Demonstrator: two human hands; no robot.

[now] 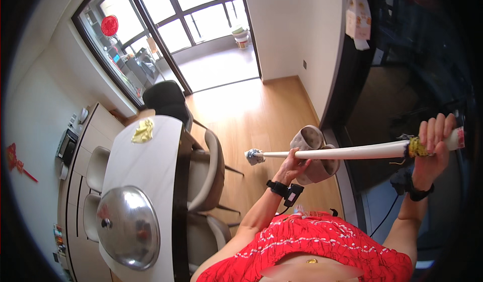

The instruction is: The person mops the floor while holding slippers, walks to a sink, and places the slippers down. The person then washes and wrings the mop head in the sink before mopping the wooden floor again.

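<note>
A long white pole [352,152] lies crosswise in front of me, running from the middle of the room to the far right. At its left end is a small blue-grey and white bundle [254,156], too small to tell if it is cloth or fibres. My left hand [293,167] is closed round the thinner part of the pole. Near the thick right end, a yellow patterned wrap [417,147] goes round the pole. There my right hand [434,138] grips it, fingers over the top. Both wrists wear black straps.
To my left stands a white table [143,164] with a big metal lid [129,227] and a yellow cloth [143,131]. Padded chairs [207,176] line its side. Grey tufted seats [308,137] stand behind the pole, beside a dark glossy panel [387,101]. A sliding door opens beyond.
</note>
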